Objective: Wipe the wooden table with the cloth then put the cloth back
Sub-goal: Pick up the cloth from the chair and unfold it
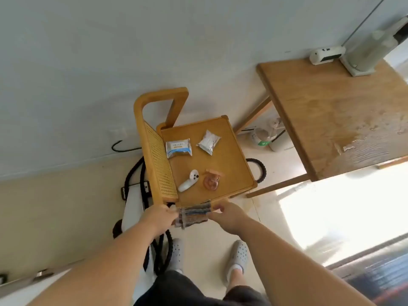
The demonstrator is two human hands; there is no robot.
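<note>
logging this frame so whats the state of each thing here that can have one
cloth: folded, held at both ends
left grip: pinches the cloth's left end
right grip: holds its right end
wooden table: wet-looking patch on top
spray bottle: lying on its side
wipes pack: lying flat, looks closed
silver pouch: lying flat, looks sealed

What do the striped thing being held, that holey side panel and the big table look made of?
The cloth looks like striped fabric, sagging between the left hand and right hand. The panel seems woven cane: regular holes. The big table looks like matte wood: visible grain, one wet-looking patch.
</note>
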